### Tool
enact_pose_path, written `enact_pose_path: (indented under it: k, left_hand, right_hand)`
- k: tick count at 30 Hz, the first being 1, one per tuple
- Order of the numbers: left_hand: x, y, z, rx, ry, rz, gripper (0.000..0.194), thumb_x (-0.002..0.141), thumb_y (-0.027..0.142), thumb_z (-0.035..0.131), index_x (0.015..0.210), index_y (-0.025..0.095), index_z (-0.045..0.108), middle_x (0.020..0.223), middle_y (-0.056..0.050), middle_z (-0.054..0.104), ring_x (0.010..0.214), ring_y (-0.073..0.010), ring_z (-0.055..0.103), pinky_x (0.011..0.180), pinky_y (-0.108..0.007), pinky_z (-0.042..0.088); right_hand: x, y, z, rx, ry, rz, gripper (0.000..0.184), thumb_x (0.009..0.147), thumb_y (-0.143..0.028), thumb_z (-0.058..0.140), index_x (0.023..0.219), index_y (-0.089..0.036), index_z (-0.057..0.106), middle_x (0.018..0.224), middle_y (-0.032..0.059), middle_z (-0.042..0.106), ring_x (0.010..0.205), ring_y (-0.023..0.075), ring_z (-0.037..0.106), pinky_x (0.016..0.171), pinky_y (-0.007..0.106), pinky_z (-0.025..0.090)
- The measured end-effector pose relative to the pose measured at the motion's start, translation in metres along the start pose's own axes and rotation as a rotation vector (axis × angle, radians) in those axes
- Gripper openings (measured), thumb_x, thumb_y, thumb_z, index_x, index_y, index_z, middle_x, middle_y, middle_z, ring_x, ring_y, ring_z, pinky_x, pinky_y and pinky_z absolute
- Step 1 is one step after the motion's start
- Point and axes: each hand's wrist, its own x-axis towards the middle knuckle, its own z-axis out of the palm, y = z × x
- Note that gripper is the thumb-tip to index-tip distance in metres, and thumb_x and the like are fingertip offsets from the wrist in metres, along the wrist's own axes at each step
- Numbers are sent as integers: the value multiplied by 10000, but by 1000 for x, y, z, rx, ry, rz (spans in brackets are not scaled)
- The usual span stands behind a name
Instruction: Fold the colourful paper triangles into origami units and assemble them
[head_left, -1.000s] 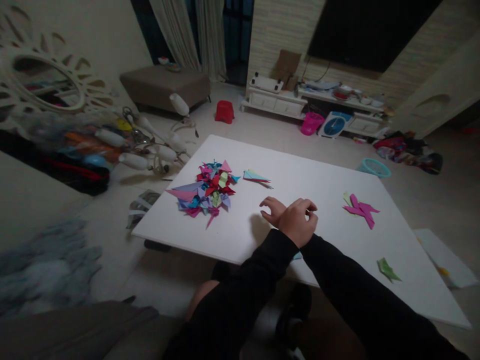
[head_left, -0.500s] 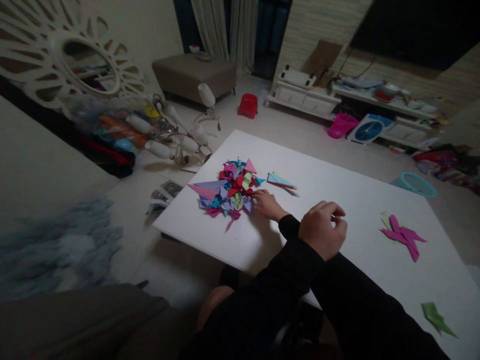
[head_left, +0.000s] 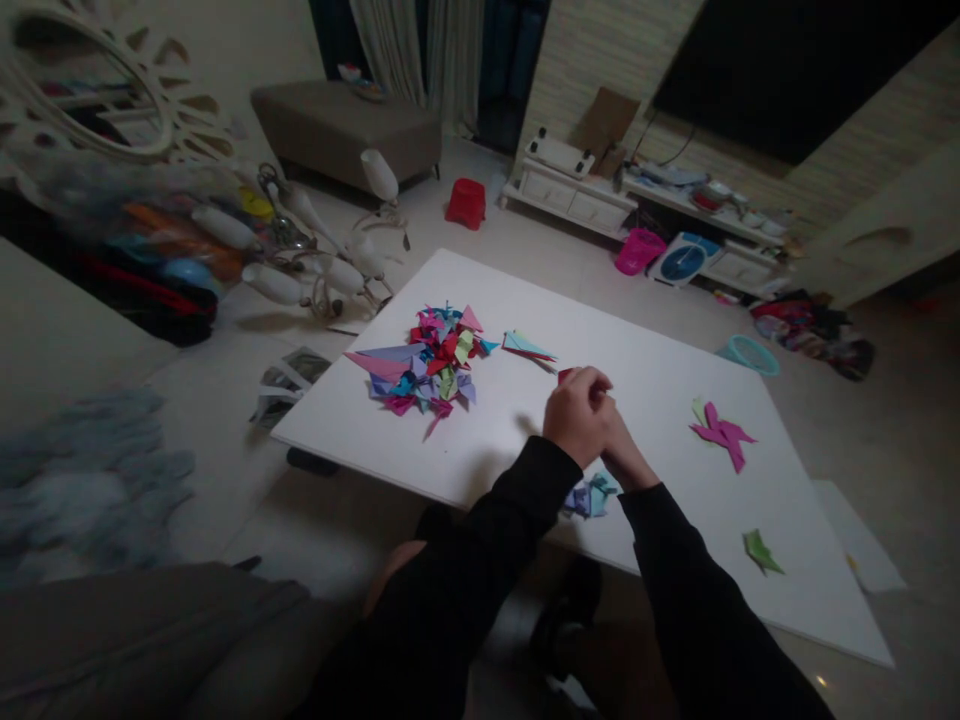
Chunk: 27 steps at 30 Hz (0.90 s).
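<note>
My left hand (head_left: 574, 415) and my right hand (head_left: 621, 440) are together above the middle of the white table (head_left: 495, 480), fingers curled closed. A bit of red folded paper (head_left: 566, 374) shows past the knuckles, between the two hands; most of it is hidden. Close to my wrists, near the table's front edge, lie purple and light-blue folded paper pieces (head_left: 592, 495). To the left is a heap of many-coloured origami pieces (head_left: 431, 365), some crane-like. Beside it rests a flat stack of pointed folded papers (head_left: 529, 347).
On the table's right lie a magenta folded paper (head_left: 724, 435) over a pale green one, and a green folded piece (head_left: 762, 551). A lamp fixture with white shades (head_left: 322, 270) stands on the floor at left. Beyond the table are a red stool (head_left: 466, 204) and a turquoise basket (head_left: 752, 355).
My right hand has left the heap and come back to meet my left hand, with red paper now showing between them. My arms are no longer crossed. The view has shifted right.
</note>
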Motion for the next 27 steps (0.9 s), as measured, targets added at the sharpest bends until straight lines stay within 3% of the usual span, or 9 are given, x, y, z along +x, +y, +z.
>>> enact_pose_path:
  k: [4,9,15,22,27]
  left_hand:
    - [7,-12,-1,-15,115,-103,193,769,46,557,893,194,558,919,-49,620,865,-174,603,818,-302,501]
    - [6,-22,12,-44,-128,-392,192,823,137,620,1009,169,585,1036,-102,649,849,-180,638,795,-316,523]
    - [7,-40,33,-48,-173,-408,345,759,78,619,1088,182,601,1092,-96,667,782,-161,651,705,-285,549]
    - [11,-56,60,-123,-159,-463,330,732,78,588,1048,177,594,964,-54,650,684,-138,641,596,-259,552]
    - [5,-54,75,-110,-143,-413,290,729,106,610,1011,174,613,878,-34,644,690,-135,631,583,-229,531]
  right_hand:
    - [-22,6,-35,279,24,46,275,800,-314,656,1039,-205,737,1174,81,716,1148,252,638,1072,468,446]
    - [-26,22,-39,389,48,95,274,767,-286,674,1023,-219,750,1170,80,718,1145,250,641,1050,472,458]
    - [-15,29,-50,292,-13,84,255,790,-313,653,998,-205,753,1132,99,719,1091,253,660,947,437,532]
    - [-14,27,-72,226,-35,40,234,825,-307,623,992,-209,754,1126,94,718,1056,238,674,856,377,574]
    - [-16,29,-83,231,-29,48,188,831,-297,622,934,-211,754,1052,82,745,975,228,693,838,377,570]
